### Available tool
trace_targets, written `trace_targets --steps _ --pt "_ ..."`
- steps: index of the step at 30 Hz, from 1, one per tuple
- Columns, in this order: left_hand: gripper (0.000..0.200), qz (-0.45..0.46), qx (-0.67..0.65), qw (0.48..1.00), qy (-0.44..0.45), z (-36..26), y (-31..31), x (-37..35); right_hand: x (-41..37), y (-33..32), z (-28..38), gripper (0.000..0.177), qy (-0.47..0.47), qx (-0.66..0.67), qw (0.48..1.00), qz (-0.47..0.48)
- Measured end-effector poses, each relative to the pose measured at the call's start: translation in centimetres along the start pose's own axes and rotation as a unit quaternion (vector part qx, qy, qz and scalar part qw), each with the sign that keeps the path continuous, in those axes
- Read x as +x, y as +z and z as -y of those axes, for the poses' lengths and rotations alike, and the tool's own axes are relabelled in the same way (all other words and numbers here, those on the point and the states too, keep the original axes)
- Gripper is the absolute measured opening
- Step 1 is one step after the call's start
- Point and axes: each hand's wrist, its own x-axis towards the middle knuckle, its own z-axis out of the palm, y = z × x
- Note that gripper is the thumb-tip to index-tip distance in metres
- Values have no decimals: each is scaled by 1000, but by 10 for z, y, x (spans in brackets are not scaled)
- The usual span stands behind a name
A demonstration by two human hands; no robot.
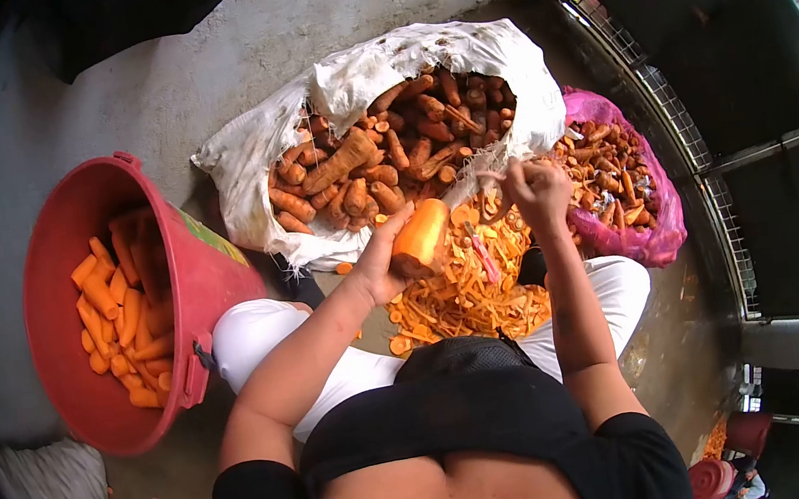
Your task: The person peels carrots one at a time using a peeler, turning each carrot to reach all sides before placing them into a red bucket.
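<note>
My left hand point(385, 256) is wrapped round a thick carrot point(424, 234), whose bright orange upper side is bare of skin. It holds the carrot over a heap of orange carrot peelings point(458, 307) between my legs. My right hand point(538, 193) is closed in a fist to the right of the carrot and apart from it. Something thin and pale sticks out from its left side; I cannot tell what it is. A slim pink-handled tool point(483, 257) shows on the peelings below, between the two hands.
A torn white sack point(240, 185) of unpeeled carrots lies ahead. A pink bag point(664, 225) of carrot scraps stands at its right. On my left a red bucket point(211, 274) holds peeled carrots. A grey wall point(156, 90) rises behind; dark grated panels point(744, 32) line the right.
</note>
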Motion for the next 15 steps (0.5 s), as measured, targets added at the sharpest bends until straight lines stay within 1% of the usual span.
trace_targets --steps 2,4,6,7,10,14,15 --pt "42 -7 12 1000 11 4 0 4 -10 -4 25 31 -91 40 994 34" --pt "40 -13 29 999 13 5 -1 6 -15 -3 48 30 -165 43 984 60" --pt "38 -20 50 999 4 1 -3 3 -16 4 62 35 -240 69 968 17" --pt "36 -42 39 998 12 3 4 0 -16 4 64 35 -260 61 963 36" --pt "36 -48 37 998 14 2 4 -3 -16 10 65 32 -265 34 961 71" --pt "37 -39 56 998 12 1 -4 -4 -12 15 65 33 -285 50 953 86" --pt "38 -34 61 997 12 1 -3 -4 -11 17 62 33 -270 58 957 83"
